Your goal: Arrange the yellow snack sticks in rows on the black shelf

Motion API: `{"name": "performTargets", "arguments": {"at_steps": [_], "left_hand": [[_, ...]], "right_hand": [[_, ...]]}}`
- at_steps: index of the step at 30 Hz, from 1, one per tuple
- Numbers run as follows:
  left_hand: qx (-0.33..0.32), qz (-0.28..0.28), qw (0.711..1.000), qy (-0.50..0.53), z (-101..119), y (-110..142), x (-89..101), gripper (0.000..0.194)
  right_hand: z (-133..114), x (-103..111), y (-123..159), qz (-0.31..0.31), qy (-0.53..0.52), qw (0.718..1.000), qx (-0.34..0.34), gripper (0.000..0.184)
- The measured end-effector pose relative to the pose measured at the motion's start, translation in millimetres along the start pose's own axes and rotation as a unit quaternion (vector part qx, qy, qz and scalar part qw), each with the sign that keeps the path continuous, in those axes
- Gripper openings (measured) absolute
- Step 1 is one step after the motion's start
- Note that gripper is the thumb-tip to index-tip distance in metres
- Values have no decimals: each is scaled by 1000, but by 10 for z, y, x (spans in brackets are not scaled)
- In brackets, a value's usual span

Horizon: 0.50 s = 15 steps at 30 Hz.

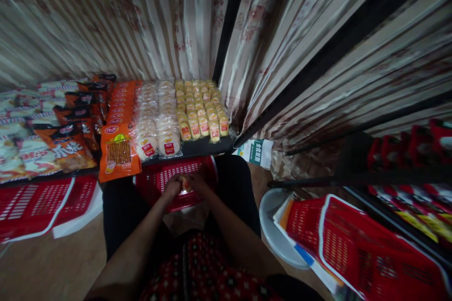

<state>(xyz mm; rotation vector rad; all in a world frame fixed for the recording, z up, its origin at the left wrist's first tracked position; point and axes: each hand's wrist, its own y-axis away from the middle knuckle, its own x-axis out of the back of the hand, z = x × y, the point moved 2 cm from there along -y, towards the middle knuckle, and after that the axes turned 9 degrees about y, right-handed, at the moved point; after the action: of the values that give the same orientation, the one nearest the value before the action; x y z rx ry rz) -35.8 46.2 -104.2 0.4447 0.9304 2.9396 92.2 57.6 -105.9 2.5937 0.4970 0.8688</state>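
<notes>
Between my knees, my left hand [173, 186] and my right hand [197, 182] meet over a red shopping basket [148, 179]. Both have their fingers closed around a small wrapped snack [185, 184] with orange and clear packaging; its kind is too dark to make out. Just ahead, the shelf [197, 147] carries rows of small yellow wrapped cakes [203, 108]. Left of these lie round white buns in clear packs [158, 127]. An orange bag of stick snacks [120, 150] leans over the shelf's front edge.
Farther left are orange and black snack bags [70, 146] and white bags [33, 150]. Another red basket [35, 204] sits below them. At right stand a white basin [270, 225], a red basket [374, 254] and a stocked rack [406, 174]. Black poles [303, 73] cross the curtain [158, 19].
</notes>
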Motion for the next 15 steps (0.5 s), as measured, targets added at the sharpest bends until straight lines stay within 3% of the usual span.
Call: {"name": "performTargets", "arguments": {"at_steps": [9,15], "left_hand": [[-46,9,991,122,314,175,76,23],[-91,1,983,162,461,266,7,37]], "right_hand": [[-146,185,317,2,-12,999,49,32],[-205,288,524,92,82,988,90,49]]}}
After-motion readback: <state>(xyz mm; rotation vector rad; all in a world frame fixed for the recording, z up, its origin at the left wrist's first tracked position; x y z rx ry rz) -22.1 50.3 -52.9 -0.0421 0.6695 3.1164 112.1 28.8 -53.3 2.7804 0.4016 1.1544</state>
